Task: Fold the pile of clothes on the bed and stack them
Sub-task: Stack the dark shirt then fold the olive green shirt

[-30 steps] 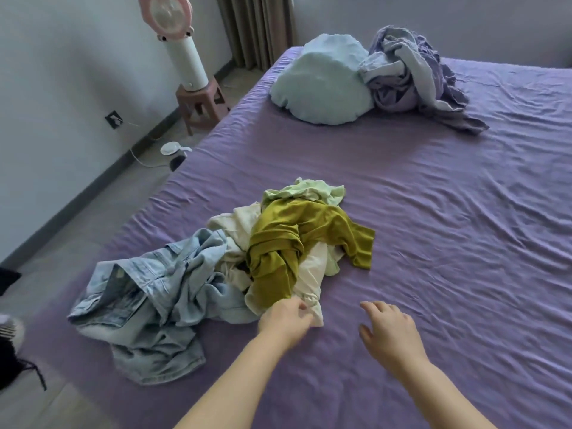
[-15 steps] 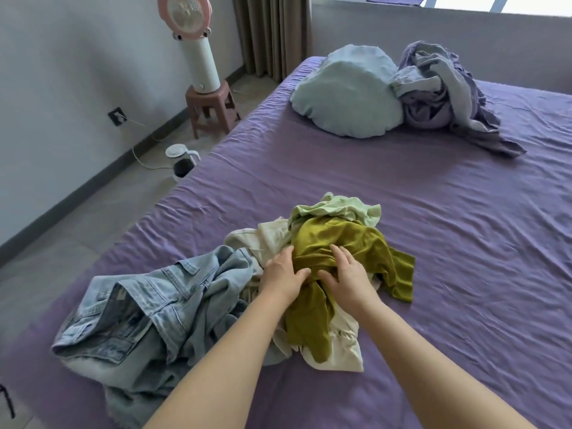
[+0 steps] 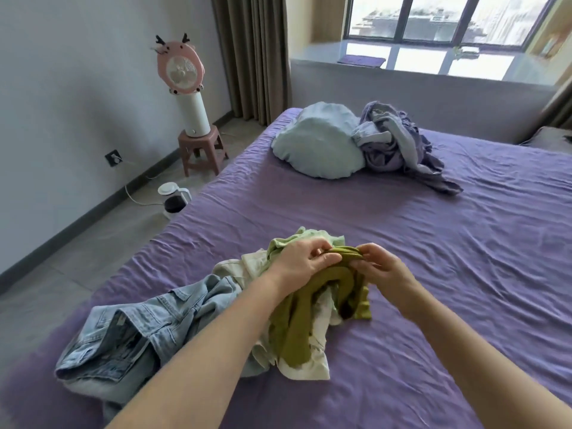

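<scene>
The bed sheet (image 3: 402,243) is matt purple cloth, creased all over in fine wrinkles. The jeans (image 3: 139,332) are pale blue denim, coarse and faded, with stitched seams. The olive top (image 3: 297,329) is soft, matt knit cloth that bunches into thick folds; the cream garment (image 3: 309,366) under it looks thin, smooth and woven. The pillow (image 3: 318,147) has a matt, slightly crinkled light blue cover. The stool (image 3: 202,150) is smooth pink-brown plastic, and the fan (image 3: 181,69) on it glossy pink and white plastic. The floor (image 3: 93,258) is dull grey tile.
</scene>
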